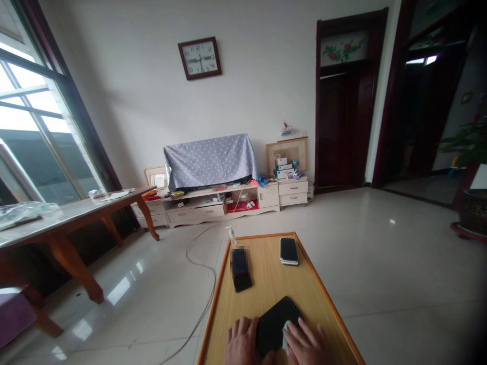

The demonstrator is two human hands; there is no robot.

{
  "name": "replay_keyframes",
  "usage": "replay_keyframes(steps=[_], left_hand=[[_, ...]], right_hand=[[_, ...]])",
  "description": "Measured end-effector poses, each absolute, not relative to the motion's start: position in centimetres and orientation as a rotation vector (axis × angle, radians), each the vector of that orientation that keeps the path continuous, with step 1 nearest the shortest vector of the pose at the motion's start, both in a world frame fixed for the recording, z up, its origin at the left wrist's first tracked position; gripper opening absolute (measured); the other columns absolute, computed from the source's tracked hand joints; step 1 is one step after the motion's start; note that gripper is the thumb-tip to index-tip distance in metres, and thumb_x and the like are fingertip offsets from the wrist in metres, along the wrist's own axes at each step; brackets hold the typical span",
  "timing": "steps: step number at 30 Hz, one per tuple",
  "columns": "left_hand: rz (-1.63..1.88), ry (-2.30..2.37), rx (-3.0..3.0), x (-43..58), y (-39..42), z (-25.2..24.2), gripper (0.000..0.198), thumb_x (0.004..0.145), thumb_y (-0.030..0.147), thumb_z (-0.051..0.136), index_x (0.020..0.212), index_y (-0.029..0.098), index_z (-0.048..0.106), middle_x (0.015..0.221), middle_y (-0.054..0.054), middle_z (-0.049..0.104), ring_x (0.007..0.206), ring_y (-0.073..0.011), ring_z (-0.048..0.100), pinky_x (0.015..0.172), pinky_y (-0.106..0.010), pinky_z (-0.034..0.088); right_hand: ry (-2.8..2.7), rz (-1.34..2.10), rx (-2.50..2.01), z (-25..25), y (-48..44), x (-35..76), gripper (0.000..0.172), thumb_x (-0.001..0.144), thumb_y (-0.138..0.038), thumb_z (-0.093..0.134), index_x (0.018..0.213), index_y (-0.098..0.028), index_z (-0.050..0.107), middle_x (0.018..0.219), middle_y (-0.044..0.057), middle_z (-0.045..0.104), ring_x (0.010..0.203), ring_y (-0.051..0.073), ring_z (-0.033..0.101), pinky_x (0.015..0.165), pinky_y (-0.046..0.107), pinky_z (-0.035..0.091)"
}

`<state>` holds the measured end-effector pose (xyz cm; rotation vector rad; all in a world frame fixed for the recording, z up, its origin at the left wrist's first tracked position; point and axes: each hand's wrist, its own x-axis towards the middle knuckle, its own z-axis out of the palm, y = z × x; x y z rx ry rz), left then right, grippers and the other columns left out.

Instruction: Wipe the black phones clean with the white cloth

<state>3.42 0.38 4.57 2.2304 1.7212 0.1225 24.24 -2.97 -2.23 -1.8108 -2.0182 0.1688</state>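
A black tablet point(274, 324) lies tilted on the near part of a wooden table. My left hand point(242, 340) grips its left edge, fingers lying along the side and thumb over the near part of the screen. Under the fingertips of my right hand point(307, 344) is a small pale cloth point(285, 333), pressed against the right part of the tablet. Beyond the tablet, a dark phone point(243, 284) lies on the left, partly covered by a blurred-out patch. Farther right sits a small stack of phones point(289, 251), the top one with a black screen.
The narrow wooden table point(262, 296) has a raised orange rim. A pump bottle point(231, 235) stands at its far left corner. A cable point(205, 315) trails over the tiled floor to the left. A longer table point(114, 208) and a low white cabinet point(205, 213) stand beyond.
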Motion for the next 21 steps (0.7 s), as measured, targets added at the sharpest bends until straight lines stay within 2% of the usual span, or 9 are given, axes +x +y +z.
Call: replay_keyframes(steps=[2, 7, 14, 21], left_hand=[[0.154, 1.73, 2.252, 3.5, 0.3, 4.4, 0.081, 0.069, 0.056, 0.063, 0.143, 0.025, 0.053, 0.135, -0.011, 0.059, 0.126, -0.0324, 0.049, 0.105, -0.043, 0.034], [0.197, 1.735, 2.303, 3.8, 0.0, 4.1, 0.077, 0.072, 0.056, 0.06, 0.142, 0.025, 0.053, 0.133, -0.01, 0.06, 0.123, -0.0305, 0.05, 0.104, -0.04, 0.034], [0.205, 1.736, 2.33, 4.2, 0.2, 3.8, 0.075, 0.073, 0.053, 0.06, 0.142, 0.025, 0.053, 0.13, -0.01, 0.06, 0.122, -0.0296, 0.05, 0.105, -0.038, 0.032], [0.194, 1.729, 2.35, 4.4, 0.1, 3.9, 0.076, 0.075, 0.055, 0.06, 0.143, 0.023, 0.052, 0.131, -0.01, 0.06, 0.121, -0.0296, 0.05, 0.103, -0.038, 0.034]], right_hand=[[-2.063, 0.26, -1.766, -0.5, -2.6, 23.7, 0.039, 0.095, -0.043, 0.047, 0.129, -0.044, 0.064, 0.142, -0.003, 0.06, 0.136, 0.037, 0.051, 0.114, 0.074, 0.029], [-1.998, 0.271, -1.784, 2.8, -1.3, 22.9, 0.043, 0.1, -0.039, 0.036, 0.134, -0.036, 0.062, 0.145, -0.002, 0.058, 0.141, 0.033, 0.044, 0.12, 0.067, 0.019], [-2.051, 0.385, -1.772, 1.0, -4.2, 25.7, 0.044, 0.1, -0.045, 0.036, 0.139, -0.042, 0.055, 0.151, -0.004, 0.051, 0.144, 0.035, 0.04, 0.118, 0.072, 0.022], [-1.966, 0.312, -1.788, 2.8, -1.0, 24.5, 0.043, 0.101, -0.037, 0.033, 0.135, -0.036, 0.06, 0.148, -0.004, 0.055, 0.145, 0.034, 0.038, 0.12, 0.068, 0.017]])
